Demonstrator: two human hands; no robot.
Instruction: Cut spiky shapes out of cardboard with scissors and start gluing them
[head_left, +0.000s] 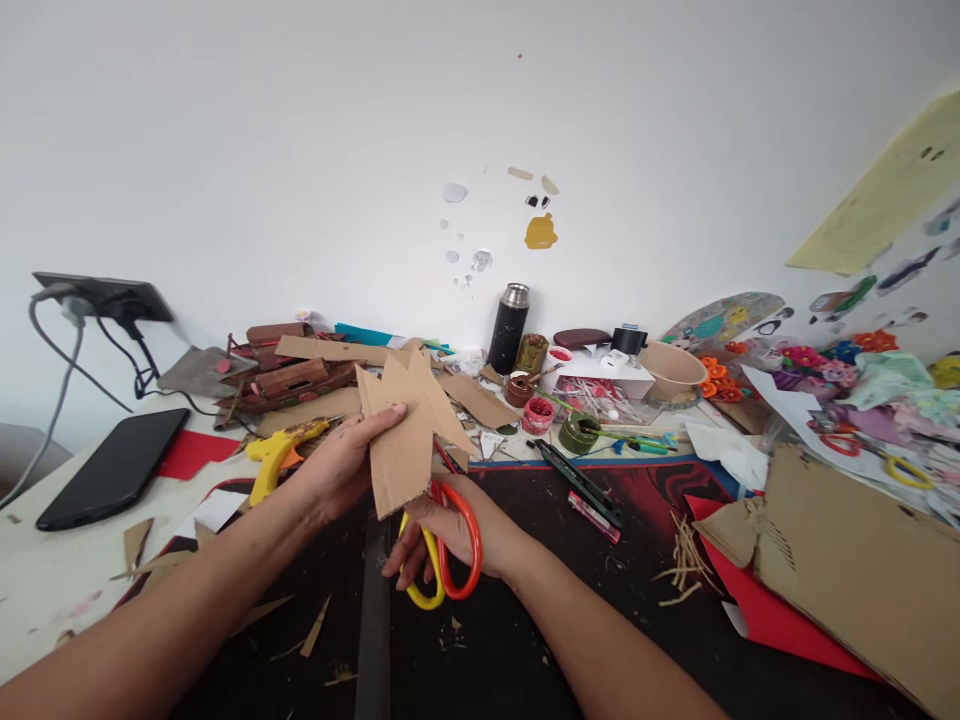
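Two bare hands meet above a dark mat (525, 640) on a cluttered table (45, 580). The left hand (341, 465) pinches one cardboard cutout (409, 430) — a jagged, star-like piece with several points — thumb on its front face, fingers behind it. The cutout is held up off the mat, just above the right hand (442, 525), which is closed through the loops of one pair of scissors (442, 560), one handle orange, the other yellow. The blades run up behind the cardboard and cannot be made out.

One yellow glue gun (281, 452) lies just left of the left hand, partly covered by it. One black phone (112, 468) lies flat farther left, below a wall socket (105, 295) with two cables trailing from it. At the back stands one black flask (508, 328) with a steel cap, and near it small paint pots — about four, though the clutter makes the count unsure. One tan bowl (673, 368) sits to the right of them. A second pair of scissors (874, 455), with a red and a yellow loop, lies half buried in papers at the far right.

One large cardboard sheet (855, 560) is cut off by the lower right edge, and a red sheet (780, 620) shows from under it. A heap of thin wooden slivers (686, 565) lies on the mat — too many and too fine to count.
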